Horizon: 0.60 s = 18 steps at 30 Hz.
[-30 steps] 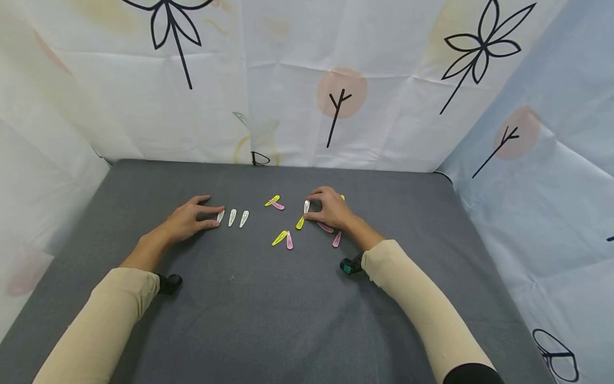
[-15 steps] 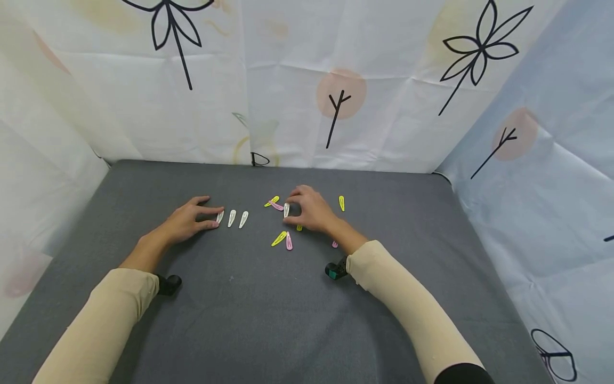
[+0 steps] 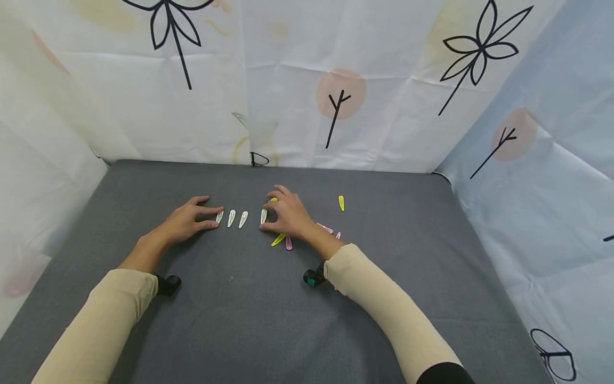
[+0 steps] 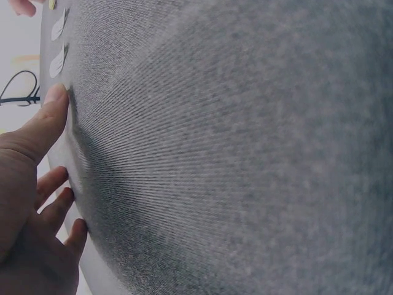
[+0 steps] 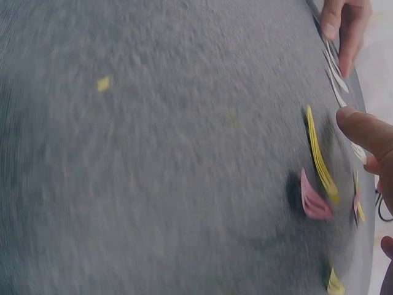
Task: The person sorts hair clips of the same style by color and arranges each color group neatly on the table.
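My left hand [image 3: 184, 220] rests on the table with thumb and index finger at the two ends of a white hair clip [image 3: 219, 217]. Just right of it, two more white hair clips, one nearer [image 3: 232, 218] and one farther [image 3: 243, 220], lie in a row. My right hand [image 3: 291, 214] pinches a fourth white clip [image 3: 264, 215] lengthwise between thumb and fingers, to the right of that row. Below this hand are a yellow hair clip [image 5: 320, 157] and a pink hair clip [image 5: 314, 200]. Another yellow clip [image 3: 273, 200] shows partly behind its fingers.
Farther right on the grey table [image 3: 230, 320] lie a yellow clip [image 3: 341, 202] and a pink clip [image 3: 324, 228], with the tip of another pink clip [image 3: 338, 235] by the forearm. Patterned white cloth [image 3: 288, 117] hangs behind the table and along its sides.
My right hand has moved left with the white clip, from among the coloured clips toward the white row. My left hand has stayed in place.
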Each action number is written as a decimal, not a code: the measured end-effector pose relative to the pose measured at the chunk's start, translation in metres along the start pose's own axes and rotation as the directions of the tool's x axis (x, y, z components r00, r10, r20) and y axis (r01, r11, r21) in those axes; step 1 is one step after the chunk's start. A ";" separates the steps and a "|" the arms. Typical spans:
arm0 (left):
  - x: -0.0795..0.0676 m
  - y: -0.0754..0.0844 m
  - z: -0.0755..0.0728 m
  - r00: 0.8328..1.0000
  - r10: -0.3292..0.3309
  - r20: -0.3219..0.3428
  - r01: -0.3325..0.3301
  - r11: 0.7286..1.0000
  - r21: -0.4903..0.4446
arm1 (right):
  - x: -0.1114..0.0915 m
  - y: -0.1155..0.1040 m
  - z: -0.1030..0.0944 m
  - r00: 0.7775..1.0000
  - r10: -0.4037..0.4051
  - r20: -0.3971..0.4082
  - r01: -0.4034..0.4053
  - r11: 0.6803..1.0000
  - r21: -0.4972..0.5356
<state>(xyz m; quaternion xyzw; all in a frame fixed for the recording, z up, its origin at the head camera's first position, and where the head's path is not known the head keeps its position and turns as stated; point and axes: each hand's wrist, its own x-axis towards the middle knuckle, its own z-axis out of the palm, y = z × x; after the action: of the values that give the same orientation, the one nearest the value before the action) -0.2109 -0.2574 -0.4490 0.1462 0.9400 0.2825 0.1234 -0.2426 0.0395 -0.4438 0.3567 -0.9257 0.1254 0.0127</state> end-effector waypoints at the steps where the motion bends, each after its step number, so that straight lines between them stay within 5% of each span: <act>1: 0.000 0.000 0.000 1.000 0.000 -0.001 0.000 1.000 0.001 | 0.001 -0.002 0.001 1.000 -0.001 0.005 0.001 1.000 0.000; 18: 0.001 -0.002 0.001 1.000 -0.001 -0.003 0.001 1.000 0.010 | 0.008 -0.017 0.012 0.998 0.039 0.039 -0.038 0.999 -0.018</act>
<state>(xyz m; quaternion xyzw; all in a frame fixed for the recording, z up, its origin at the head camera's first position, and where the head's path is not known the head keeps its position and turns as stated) -0.2121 -0.2575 -0.4513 0.1459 0.9417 0.2780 0.1213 -0.2366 0.0193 -0.4505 0.3412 -0.9335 0.1105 -0.0050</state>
